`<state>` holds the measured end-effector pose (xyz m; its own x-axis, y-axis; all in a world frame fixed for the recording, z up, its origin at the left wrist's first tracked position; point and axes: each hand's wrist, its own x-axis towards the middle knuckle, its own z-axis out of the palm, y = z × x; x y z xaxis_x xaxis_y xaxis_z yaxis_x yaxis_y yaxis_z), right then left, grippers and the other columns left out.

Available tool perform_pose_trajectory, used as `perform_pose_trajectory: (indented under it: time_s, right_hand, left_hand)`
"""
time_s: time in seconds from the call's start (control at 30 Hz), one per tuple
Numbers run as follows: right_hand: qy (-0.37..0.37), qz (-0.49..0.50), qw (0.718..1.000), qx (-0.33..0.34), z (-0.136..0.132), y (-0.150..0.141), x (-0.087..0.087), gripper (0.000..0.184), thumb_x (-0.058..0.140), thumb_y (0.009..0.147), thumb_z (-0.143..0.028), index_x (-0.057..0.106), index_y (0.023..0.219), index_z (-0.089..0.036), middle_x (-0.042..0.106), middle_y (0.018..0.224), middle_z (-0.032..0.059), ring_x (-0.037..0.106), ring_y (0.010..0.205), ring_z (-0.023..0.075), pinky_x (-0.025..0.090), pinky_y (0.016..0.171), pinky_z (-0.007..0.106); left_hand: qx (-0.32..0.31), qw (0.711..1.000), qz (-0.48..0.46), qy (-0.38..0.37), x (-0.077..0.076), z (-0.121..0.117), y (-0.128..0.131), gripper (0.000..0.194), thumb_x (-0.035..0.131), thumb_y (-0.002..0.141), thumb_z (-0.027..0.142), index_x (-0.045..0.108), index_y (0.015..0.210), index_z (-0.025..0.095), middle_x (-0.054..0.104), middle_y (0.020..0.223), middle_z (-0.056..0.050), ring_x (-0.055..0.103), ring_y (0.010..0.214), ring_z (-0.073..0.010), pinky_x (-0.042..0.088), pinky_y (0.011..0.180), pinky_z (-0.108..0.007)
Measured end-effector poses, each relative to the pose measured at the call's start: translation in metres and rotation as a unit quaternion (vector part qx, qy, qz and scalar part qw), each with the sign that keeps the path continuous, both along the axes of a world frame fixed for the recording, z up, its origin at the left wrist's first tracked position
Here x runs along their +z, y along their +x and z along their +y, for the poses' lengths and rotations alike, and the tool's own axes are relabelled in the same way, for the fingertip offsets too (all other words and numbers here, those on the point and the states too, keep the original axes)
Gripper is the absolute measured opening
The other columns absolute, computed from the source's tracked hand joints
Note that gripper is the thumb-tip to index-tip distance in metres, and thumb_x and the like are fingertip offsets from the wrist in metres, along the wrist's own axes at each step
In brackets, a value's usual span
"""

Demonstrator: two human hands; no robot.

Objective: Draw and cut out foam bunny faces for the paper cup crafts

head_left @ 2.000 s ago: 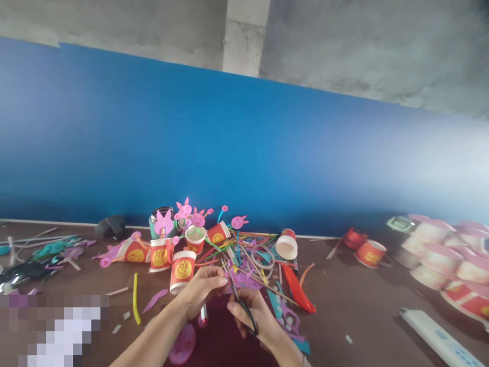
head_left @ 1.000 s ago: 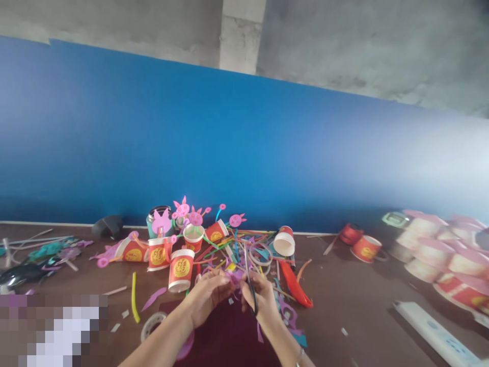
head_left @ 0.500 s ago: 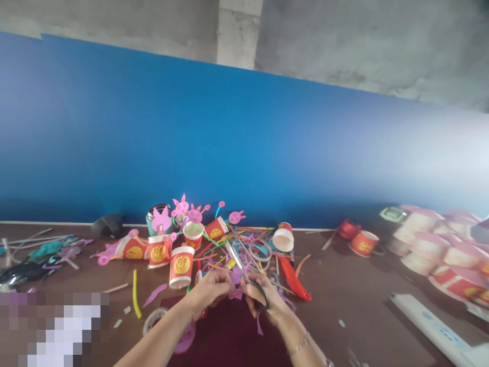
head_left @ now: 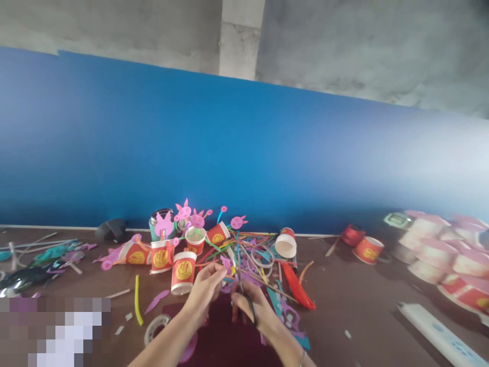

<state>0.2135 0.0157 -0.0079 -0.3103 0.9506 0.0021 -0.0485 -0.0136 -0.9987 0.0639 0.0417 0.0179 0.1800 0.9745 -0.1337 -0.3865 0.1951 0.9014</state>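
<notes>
My left hand [head_left: 207,286] is closed in a pinch at the middle of the table, with a small purple-pink craft piece [head_left: 226,262] at its fingertips. Beside it, my right hand [head_left: 256,308] grips black-handled scissors [head_left: 250,308], their blades pointing away from me. Whether the blades touch the piece I cannot tell. A heap of purple and blue scraps, pipe cleaners and strips [head_left: 260,255] lies just beyond both hands. To the left of my left hand stands a red-and-white paper cup [head_left: 183,272]. Under my wrists is a dark maroon surface [head_left: 229,341].
Several paper cups with pink animal-face cutouts [head_left: 164,224] stand at the back left. A tape roll [head_left: 156,329] and a yellow strip [head_left: 138,300] lie left. Toward the right are a red shiny packet [head_left: 300,288], stacked cups [head_left: 431,250] and a white power strip [head_left: 439,329].
My left hand has risen and lifted the pink piece a little away from me. The scissors have swung more upright and shifted left. The view has tilted slightly.
</notes>
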Motion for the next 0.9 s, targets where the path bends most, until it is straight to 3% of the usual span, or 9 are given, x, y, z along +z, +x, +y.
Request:
perform_pose_trajectory:
  time_s: [0.13, 0.9]
  right_hand:
    - [0.011, 0.002, 1.0, 0.008, -0.0042, -0.0101, -0.0059, 0.044, 0.067, 0.072, -0.057, 0.053, 0.081, -0.016, 0.055, 0.048, -0.0048, 0.051, 0.038, 0.0081, 0.031, 0.037, 0.016]
    - [-0.007, 0.002, 1.0, -0.019, -0.0067, -0.0119, -0.0001, 0.049, 0.07, 0.067, -0.061, 0.05, 0.077, -0.018, 0.049, 0.043, -0.0081, 0.047, 0.035, 0.007, 0.031, 0.035, 0.016]
  left_hand:
    - [0.019, 1.0, 0.004, -0.01, 0.0008, -0.0047, 0.004, 0.045, 0.079, 0.054, 0.051, 0.051, 0.064, 0.017, 0.03, 0.041, 0.013, 0.015, 0.037, -0.0014, 0.007, 0.039, -0.018]
    - [0.023, 0.999, -0.009, -0.03, 0.0017, -0.0103, 0.0095, 0.044, 0.081, 0.052, 0.05, 0.054, 0.064, 0.017, 0.033, 0.042, 0.011, 0.019, 0.038, -0.0022, 0.011, 0.04, -0.019]
